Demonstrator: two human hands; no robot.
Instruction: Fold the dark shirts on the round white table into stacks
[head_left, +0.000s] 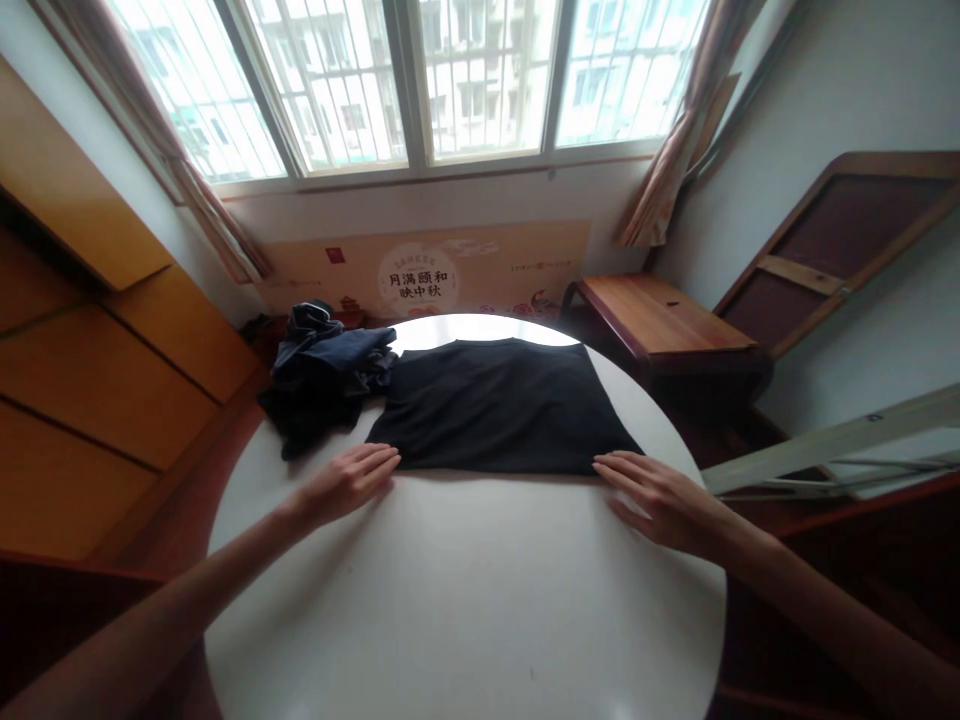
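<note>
A black garment [502,410] lies spread in a wide, flat shape on the white round table [450,590], with light wrinkles across it. Its exact kind cannot be told. My left hand [352,480] rests at its near left corner, fingers stretched out over the edge and the thumb mostly hidden. At the near right corner, the fingertips of my right hand [652,495] touch the cloth. Those fingers are extended, with the thumb apart below them.
A heap of dark clothes [326,360] sits at the table's far left, against the black garment. Beyond the table on the right stands a low wooden table [667,315]. Orange cabinets [112,370] line the left side. A pale metal frame [840,440] is at right.
</note>
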